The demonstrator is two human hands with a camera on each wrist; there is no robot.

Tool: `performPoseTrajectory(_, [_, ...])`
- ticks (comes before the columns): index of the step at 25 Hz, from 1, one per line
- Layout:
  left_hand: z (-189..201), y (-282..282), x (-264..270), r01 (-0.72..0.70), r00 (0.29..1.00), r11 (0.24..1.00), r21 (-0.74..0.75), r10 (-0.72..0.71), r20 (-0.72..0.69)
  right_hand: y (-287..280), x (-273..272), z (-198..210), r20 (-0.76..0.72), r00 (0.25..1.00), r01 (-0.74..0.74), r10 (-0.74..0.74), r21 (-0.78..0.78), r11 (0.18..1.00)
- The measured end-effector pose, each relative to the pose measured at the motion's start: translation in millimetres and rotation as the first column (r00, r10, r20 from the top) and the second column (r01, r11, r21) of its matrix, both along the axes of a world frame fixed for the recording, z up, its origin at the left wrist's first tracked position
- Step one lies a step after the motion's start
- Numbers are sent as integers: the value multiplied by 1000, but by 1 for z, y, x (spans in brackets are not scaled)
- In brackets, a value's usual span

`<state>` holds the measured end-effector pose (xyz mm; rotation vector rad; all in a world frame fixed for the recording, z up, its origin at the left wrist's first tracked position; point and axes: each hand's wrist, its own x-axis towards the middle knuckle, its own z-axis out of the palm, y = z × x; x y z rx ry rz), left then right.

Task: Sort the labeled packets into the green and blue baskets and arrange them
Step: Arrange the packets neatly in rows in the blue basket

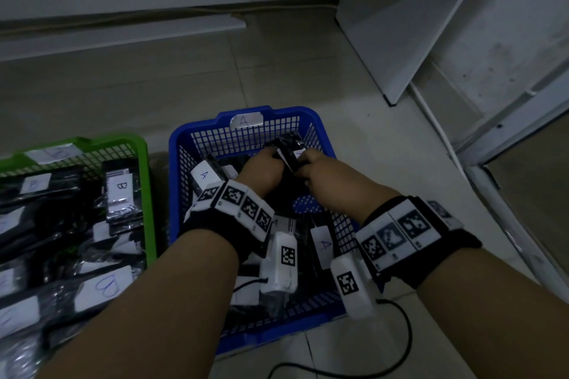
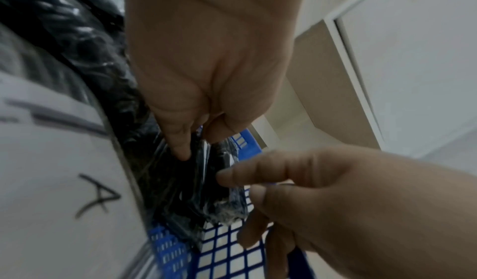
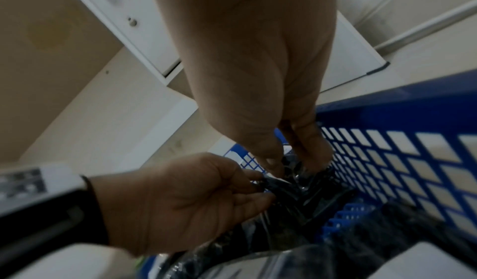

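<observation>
Both hands are inside the blue basket (image 1: 197,132), which carries an "A" tag on its far rim. Together they hold one black plastic-wrapped packet (image 1: 289,151) upright near the far wall. My left hand (image 1: 264,166) grips its left side and my right hand (image 1: 311,163) pinches its right side. In the left wrist view my left hand (image 2: 196,140) pinches the black packet (image 2: 206,181). In the right wrist view my right hand (image 3: 291,161) pinches the packet (image 3: 304,193) top. More packets with "A" labels (image 1: 203,175) lie in the blue basket. The green basket (image 1: 135,144) at left holds several "B" packets (image 1: 121,191).
Both baskets stand on a pale tiled floor (image 1: 277,71). White cabinet panels (image 1: 400,24) lean behind and to the right. A black cable (image 1: 403,344) runs from my right wrist across the floor near the blue basket's front corner.
</observation>
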<state>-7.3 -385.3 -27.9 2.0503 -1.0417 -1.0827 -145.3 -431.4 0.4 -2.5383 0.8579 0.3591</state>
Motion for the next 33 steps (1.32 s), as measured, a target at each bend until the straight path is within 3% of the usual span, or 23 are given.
performPoseTrajectory(3, [-1,0,-1,13,1000,1000,-7,-13,0,1,0,2,-20,998,-58,57,-45,997])
performPoseTrajectory(5, [-1,1,-3,33,998,999,-23,-35,-57,1,-5,5,82,995,-50,59,-106,993])
performPoseTrajectory(7, [-2,-1,-3,51,996,999,-17,-52,-78,0,-13,7,287,955,150,-77,-240,959])
performPoseTrajectory(8, [-3,-3,-4,32,996,999,-6,-32,-83,-1,-18,7,337,922,277,-189,-233,932])
performPoseTrajectory(9, [-5,-5,-4,10,997,1000,14,-9,-74,-2,-21,6,344,890,364,-300,-136,921])
performPoseTrajectory(11, [-8,-8,-7,-60,997,997,58,62,-40,1,-26,3,278,867,399,-414,113,910])
performPoseTrajectory(14, [-7,-7,-8,-72,995,996,57,75,-65,1,-28,0,236,886,373,-398,144,917])
performPoseTrajectory(16, [-8,-3,-7,-88,981,996,15,89,-174,1,-30,-1,255,876,376,-409,166,911])
performPoseTrajectory(20, [-9,0,-4,-329,850,944,12,302,-432,3,-31,-5,293,862,363,-413,212,907])
performPoseTrajectory(22, [-10,-4,-1,-330,866,944,-3,302,-398,5,-29,-9,296,870,343,-393,209,916])
performPoseTrajectory(26, [-34,-16,7,-260,947,965,12,258,-192,4,-29,-14,308,880,314,-363,197,929])
performPoseTrajectory(33, [-20,-17,-2,-212,977,977,30,211,30,3,-28,-22,320,878,309,-357,192,931])
